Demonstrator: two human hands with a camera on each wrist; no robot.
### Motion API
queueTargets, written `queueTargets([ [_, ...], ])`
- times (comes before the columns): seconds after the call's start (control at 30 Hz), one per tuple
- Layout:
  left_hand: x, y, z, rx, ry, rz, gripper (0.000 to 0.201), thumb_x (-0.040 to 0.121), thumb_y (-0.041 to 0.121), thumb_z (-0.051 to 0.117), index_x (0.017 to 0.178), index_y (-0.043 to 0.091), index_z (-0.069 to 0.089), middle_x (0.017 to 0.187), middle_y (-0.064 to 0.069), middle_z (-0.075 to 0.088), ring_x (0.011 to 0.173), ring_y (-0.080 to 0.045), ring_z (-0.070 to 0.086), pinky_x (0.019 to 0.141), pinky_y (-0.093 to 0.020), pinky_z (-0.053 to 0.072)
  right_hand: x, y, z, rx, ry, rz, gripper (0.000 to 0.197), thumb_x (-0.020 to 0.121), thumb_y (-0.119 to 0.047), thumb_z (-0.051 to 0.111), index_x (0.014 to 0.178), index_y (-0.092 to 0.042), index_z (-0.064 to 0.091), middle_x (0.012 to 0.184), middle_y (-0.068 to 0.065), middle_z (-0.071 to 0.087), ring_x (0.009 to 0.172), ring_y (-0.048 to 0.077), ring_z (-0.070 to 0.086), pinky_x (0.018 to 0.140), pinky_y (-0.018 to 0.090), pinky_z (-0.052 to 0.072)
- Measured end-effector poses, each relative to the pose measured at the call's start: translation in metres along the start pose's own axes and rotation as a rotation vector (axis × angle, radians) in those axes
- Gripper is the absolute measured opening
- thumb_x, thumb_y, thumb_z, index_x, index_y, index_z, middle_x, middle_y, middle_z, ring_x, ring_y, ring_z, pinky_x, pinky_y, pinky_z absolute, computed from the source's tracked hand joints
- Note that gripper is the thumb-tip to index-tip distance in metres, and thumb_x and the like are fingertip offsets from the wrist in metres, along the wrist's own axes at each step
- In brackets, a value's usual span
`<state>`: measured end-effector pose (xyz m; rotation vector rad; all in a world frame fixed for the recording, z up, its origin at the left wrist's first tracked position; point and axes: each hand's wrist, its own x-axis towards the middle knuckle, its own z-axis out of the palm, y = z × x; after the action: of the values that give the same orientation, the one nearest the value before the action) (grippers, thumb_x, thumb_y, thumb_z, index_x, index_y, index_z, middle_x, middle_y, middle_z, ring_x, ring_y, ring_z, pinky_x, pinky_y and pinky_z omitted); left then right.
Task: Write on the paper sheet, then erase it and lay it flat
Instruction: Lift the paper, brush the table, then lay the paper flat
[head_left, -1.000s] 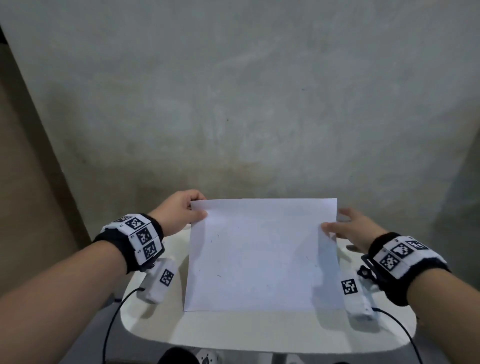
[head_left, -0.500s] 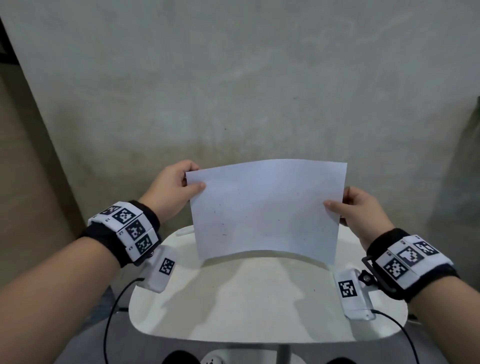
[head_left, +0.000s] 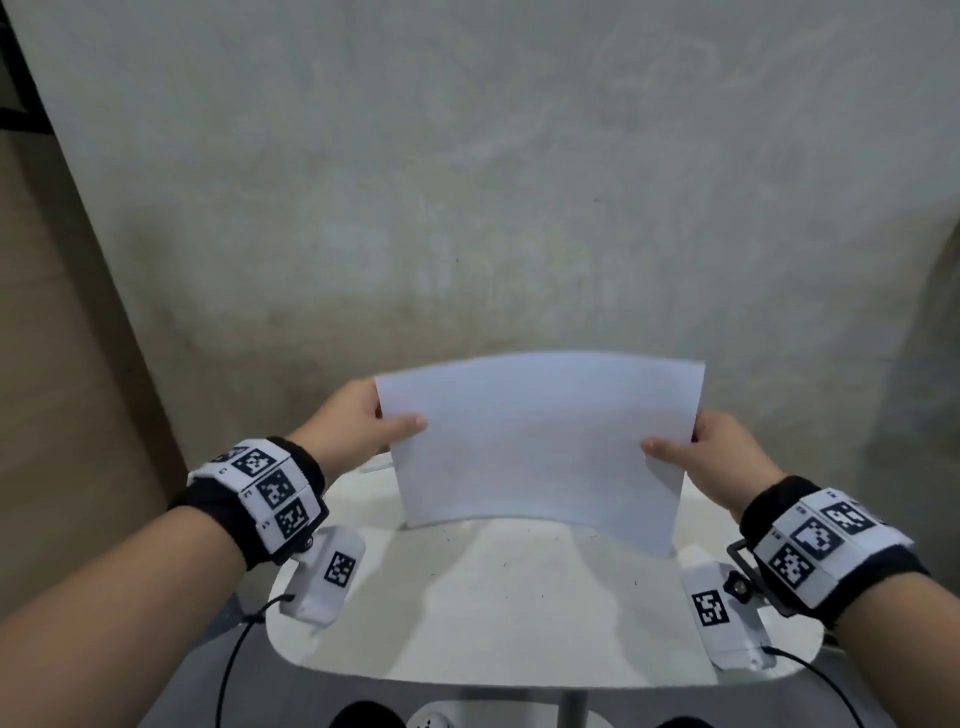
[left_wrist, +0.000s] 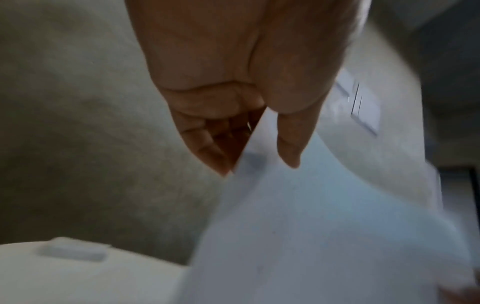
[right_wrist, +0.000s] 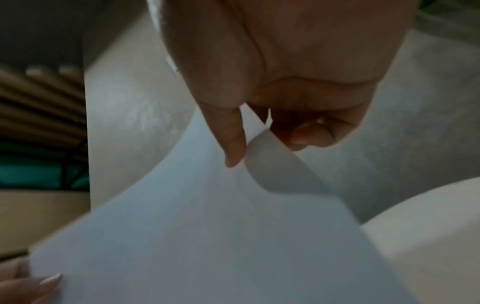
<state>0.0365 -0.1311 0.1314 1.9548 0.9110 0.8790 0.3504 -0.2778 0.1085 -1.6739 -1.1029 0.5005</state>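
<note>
Left hand (head_left: 358, 421) pinches the sheet (head_left: 540, 441) at its left edge, thumb on the near face, fingers behind. Right hand (head_left: 722, 457) pinches the right edge the same way. Sheet is held at centre frame, raised off the white worktop (head_left: 519, 613), upright and bowed, lower edge near the surface. Small white block (left_wrist: 75, 250) lies on the worktop at lower left of the left wrist view.

The paper sheet (head_left: 540, 441) hides both hands' fingers and the bench's (head_left: 519, 613) far edge behind it.
</note>
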Motion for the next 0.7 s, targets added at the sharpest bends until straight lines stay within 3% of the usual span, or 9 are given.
queueTargets([
  [0.07,-0.004,-0.01,0.002,0.196,-0.087,-0.025,0.022,0.088,0.006,0.066,0.098,0.025,0.067,0.091,0.013,0.073,0.08,-0.011,0.067,0.072,-0.025,0.052,0.0,0.007,0.001,-0.138,-0.019,0.04,0.02,0.087,-0.004,0.066,0.106,-0.004,0.068,0.102,0.009,0.071,0.09,0.024,0.066,0.08,0.031,0.048],
  [0.13,-0.002,-0.006,0.001,0.114,0.017,0.055,0.022,0.089,0.005,0.065,0.096,0.025,0.067,0.092,0.017,0.073,0.087,-0.005,0.07,0.077,-0.023,0.054,0.002,0.002,-0.001,-0.128,0.027,0.004,0.015,0.087,-0.005,0.065,0.102,-0.006,0.069,0.101,0.01,0.071,0.091,0.025,0.067,0.083,0.036,0.051],
  [0.23,-0.001,0.011,-0.002,-0.118,0.195,0.134,0.016,0.089,0.004,0.064,0.097,0.017,0.067,0.094,0.012,0.072,0.082,0.0,0.07,0.068,-0.014,0.053,0.002,-0.012,-0.004,0.009,0.059,-0.069,0.015,0.088,-0.002,0.063,0.101,-0.008,0.068,0.097,0.007,0.07,0.086,0.023,0.067,0.081,0.032,0.049],
  [0.3,-0.003,0.007,-0.002,-0.111,0.12,0.123,0.019,0.088,0.004,0.065,0.099,0.02,0.067,0.092,0.016,0.072,0.082,0.003,0.069,0.069,-0.015,0.052,0.001,-0.013,-0.005,-0.037,0.026,-0.069,0.018,0.088,-0.002,0.063,0.103,-0.008,0.068,0.098,0.005,0.071,0.088,0.022,0.066,0.082,0.032,0.049],
  [0.4,-0.013,-0.016,0.003,0.276,-0.139,-0.008,0.027,0.087,0.013,0.069,0.093,0.038,0.062,0.096,0.022,0.07,0.089,0.003,0.066,0.081,-0.025,0.05,-0.002,0.001,-0.002,-0.283,-0.123,0.011,0.02,0.087,-0.005,0.064,0.107,-0.008,0.067,0.104,0.007,0.071,0.092,0.023,0.065,0.083,0.031,0.048],
  [0.47,-0.013,-0.018,0.003,0.384,-0.112,-0.009,0.023,0.088,0.019,0.068,0.089,0.04,0.061,0.099,0.018,0.069,0.093,-0.005,0.066,0.085,-0.028,0.051,0.0,0.003,-0.002,-0.339,-0.106,0.003,0.02,0.088,-0.006,0.064,0.108,-0.008,0.068,0.105,0.007,0.071,0.094,0.023,0.065,0.083,0.032,0.048],
  [0.53,-0.01,-0.007,0.0,0.273,0.012,0.066,0.012,0.089,0.018,0.067,0.092,0.03,0.069,0.099,0.014,0.071,0.092,-0.008,0.068,0.083,-0.029,0.053,0.002,-0.004,-0.003,-0.275,-0.027,-0.052,0.019,0.087,-0.007,0.064,0.105,-0.008,0.069,0.103,0.007,0.072,0.096,0.025,0.066,0.089,0.038,0.05],
  [0.6,-0.008,0.006,-0.001,0.095,0.069,0.107,0.014,0.089,0.015,0.066,0.102,0.021,0.07,0.1,0.013,0.073,0.092,-0.005,0.07,0.081,-0.025,0.055,0.003,-0.011,-0.005,-0.211,0.022,-0.076,0.018,0.087,-0.009,0.065,0.104,-0.008,0.07,0.099,0.006,0.072,0.094,0.024,0.067,0.09,0.039,0.051],
  [0.7,-0.011,0.0,0.003,-0.011,-0.026,0.015,0.024,0.085,0.012,0.071,0.099,0.031,0.066,0.098,0.018,0.073,0.092,0.001,0.068,0.087,-0.025,0.053,0.002,-0.008,-0.004,-0.251,-0.024,-0.047,0.018,0.087,-0.011,0.066,0.105,-0.008,0.069,0.099,0.006,0.072,0.093,0.025,0.067,0.085,0.037,0.051],
])
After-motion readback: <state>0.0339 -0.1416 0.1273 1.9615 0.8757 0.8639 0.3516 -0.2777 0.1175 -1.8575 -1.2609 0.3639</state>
